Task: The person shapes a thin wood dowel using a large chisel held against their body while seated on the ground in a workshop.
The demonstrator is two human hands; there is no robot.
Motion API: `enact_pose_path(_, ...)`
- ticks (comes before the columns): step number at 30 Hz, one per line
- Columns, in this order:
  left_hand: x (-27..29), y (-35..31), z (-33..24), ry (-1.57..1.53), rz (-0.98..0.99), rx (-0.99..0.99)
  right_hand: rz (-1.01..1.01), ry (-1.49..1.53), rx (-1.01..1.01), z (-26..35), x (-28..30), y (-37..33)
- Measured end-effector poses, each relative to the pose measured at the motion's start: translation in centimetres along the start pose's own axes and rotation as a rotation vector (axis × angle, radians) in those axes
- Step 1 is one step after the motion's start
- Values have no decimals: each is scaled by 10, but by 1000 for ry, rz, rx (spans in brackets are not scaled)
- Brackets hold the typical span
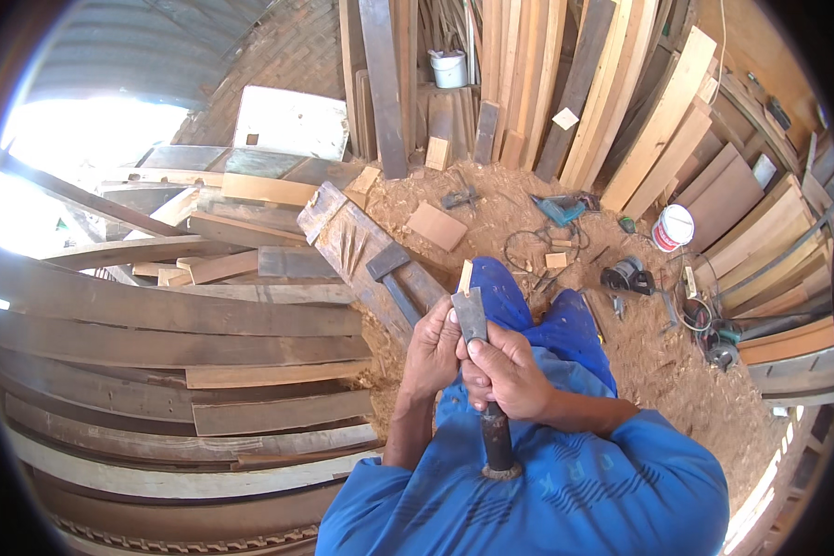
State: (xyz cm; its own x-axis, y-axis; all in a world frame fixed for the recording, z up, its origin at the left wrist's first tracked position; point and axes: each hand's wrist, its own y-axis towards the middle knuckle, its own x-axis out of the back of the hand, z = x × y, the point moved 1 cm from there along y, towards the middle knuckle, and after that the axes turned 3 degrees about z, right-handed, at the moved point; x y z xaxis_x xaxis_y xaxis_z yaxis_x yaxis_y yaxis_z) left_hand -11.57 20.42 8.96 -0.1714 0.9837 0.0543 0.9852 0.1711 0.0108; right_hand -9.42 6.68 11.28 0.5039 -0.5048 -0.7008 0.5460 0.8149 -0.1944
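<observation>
A chisel [471, 315] with a broad grey blade and a dark round handle is held in front of my chest, its blade pointing away. My right hand [508, 371] is closed round it where blade and handle meet, thumb on the blade. Closed at the blade's left edge is my left hand [431, 347], its thumb and fingertips against the metal. A small pale wood piece [465, 276] shows at the blade's tip; its lower end is hidden. Just beyond my left hand, a dark mallet [387, 262] lies on a worn, slanted board [343, 243].
Stacked planks [167, 338] fill the left side. Upright boards [519, 83] lean along the back. Shavings cover the floor [658, 371], where a wood block [436, 226], power tools [628, 275], cords and a white bucket [673, 228] lie about.
</observation>
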Motion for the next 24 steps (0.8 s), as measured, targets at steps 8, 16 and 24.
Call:
enact_pose_path(8,-9,-63,55,-48,291,251,-79,-148,333,44,-5,-32)
enact_pose_path(16,-13,-16,39,-224,40,194,-304,-585,348,38,42,20)
enact_pose_path(24,-25,-16,45,-489,283,229,-231,-635,321,32,66,28)
